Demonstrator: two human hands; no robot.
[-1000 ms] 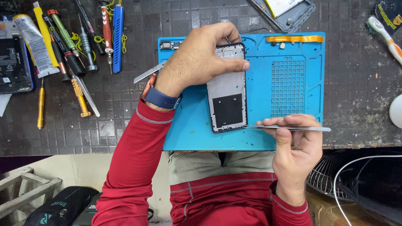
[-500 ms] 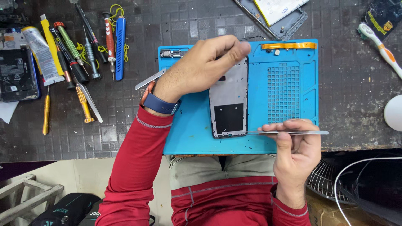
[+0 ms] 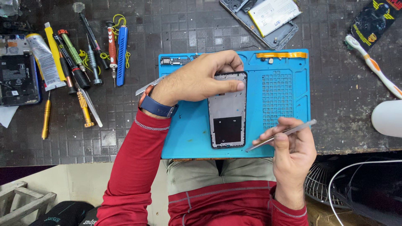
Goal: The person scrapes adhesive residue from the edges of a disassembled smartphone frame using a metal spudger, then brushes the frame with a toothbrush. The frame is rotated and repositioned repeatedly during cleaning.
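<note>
The left hand presses down on the top end of a phone frame that lies lengthwise on a blue work mat, thumb along the frame's upper right edge and fingers curled over its top; its grip is a flat clamp more than a pinch. The right hand holds a thin metal pry tool pinched between thumb and fingertips, slanted, with its lower tip just off the frame's lower right corner and not touching it. To do this well, I judge the holding hand should keep the frame flat against the mat so it cannot pivot, while the tool comes in shallow along the edge, not steeply, since the frame's thin side rails look easy to bend. The black patch on the frame's lower half deserves a light touch. Small loose parts sit near the mat's top rim, with an orange flex strip at its top right, so sweeping motions would be unwise. The surface is a dark, worn, tiled bench: screwdrivers and a glue tube lie to the left beside a dark phone, an opened phone back with its battery lies beyond the mat, and a toothbrush is to the right. Below the edge a wire fan guard shows.
</note>
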